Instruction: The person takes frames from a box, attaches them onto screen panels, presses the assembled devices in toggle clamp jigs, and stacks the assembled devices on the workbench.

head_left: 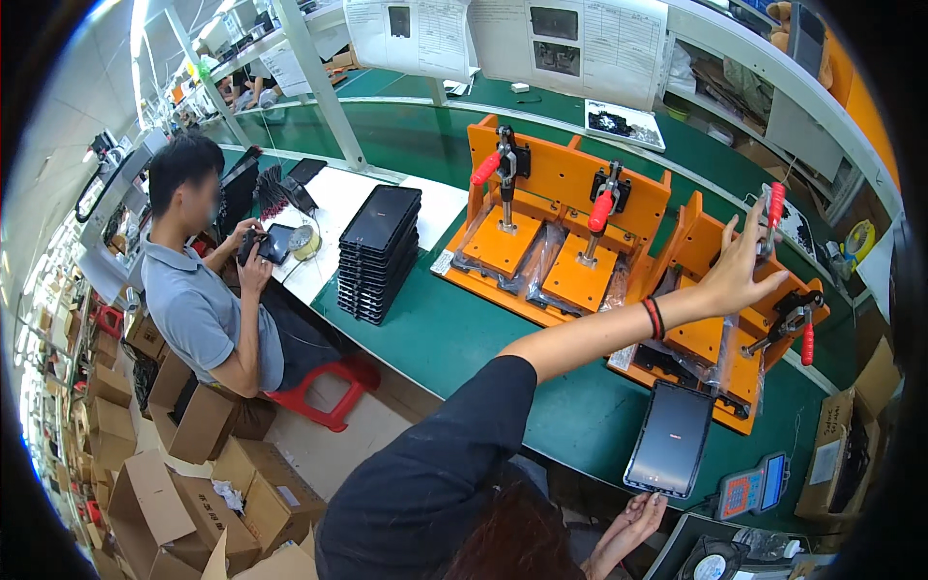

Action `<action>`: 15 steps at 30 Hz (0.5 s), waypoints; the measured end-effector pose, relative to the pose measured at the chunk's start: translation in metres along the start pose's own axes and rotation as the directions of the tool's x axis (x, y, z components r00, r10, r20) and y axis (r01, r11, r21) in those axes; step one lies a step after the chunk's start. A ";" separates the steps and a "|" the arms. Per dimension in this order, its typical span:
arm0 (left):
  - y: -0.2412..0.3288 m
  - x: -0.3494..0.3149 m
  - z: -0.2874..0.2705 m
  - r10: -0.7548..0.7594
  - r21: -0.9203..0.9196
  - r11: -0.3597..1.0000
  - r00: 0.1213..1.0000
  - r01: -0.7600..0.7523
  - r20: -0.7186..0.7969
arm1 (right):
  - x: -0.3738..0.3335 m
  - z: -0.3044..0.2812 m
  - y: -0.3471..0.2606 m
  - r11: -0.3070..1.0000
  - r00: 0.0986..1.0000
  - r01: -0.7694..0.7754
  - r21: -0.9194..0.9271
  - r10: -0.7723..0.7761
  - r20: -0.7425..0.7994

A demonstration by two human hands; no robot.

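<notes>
My left arm, in a dark sleeve with a red and black wristband, stretches across to the orange clamping fixture on the right. My left hand [739, 266] is open there, fingers spread beside the red handle [776, 205] of a toggle clamp; whether a fingertip touches it, I cannot tell. Low on the right, my right hand [633, 527] pinches the near edge of a black tablet [670, 440]. That tablet lies face up in front of the fixture, its screen dark with small light marks. Orange pressing plates [698, 333] sit under the clamps over plastic-wrapped parts.
A second orange fixture [570, 179] with red-handled clamps stands left of the first. Stacked black tablets [379, 253] rise at mid-left; beyond, a seated co-worker [198, 290] handles a small dark object. A handheld meter [754, 488] and cardboard box [836, 454] are at right.
</notes>
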State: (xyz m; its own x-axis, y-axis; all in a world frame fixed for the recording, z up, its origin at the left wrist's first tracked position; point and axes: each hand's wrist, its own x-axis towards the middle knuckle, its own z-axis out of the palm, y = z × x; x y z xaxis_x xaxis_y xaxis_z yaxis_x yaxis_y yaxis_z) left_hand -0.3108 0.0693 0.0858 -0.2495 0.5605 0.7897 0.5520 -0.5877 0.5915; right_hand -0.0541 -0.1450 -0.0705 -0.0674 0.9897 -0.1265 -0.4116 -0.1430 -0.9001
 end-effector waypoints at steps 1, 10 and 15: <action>0.005 -0.002 -0.001 0.047 -0.055 0.997 0.996 -0.052 -0.080 | 0.002 -0.004 -0.005 1.000 0.997 0.004 -0.010 -0.003 0.073; 0.013 -0.021 0.005 0.517 0.175 0.829 0.847 -0.531 0.123 | -0.001 0.003 -0.028 0.996 0.997 -0.068 -0.062 0.070 0.037; -0.005 -0.032 0.022 0.536 0.093 0.844 0.839 -0.528 -0.095 | 0.002 -0.002 -0.020 0.992 0.992 -0.124 -0.038 0.122 -0.043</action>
State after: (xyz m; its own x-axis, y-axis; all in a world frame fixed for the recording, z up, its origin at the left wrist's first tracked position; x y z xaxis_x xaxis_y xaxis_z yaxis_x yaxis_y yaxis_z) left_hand -0.2884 0.0669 0.0536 0.0105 0.0999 0.9949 0.6715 -0.7380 0.0670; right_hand -0.0447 -0.1402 -0.0537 -0.0776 0.9643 -0.2533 -0.3649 -0.2639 -0.8929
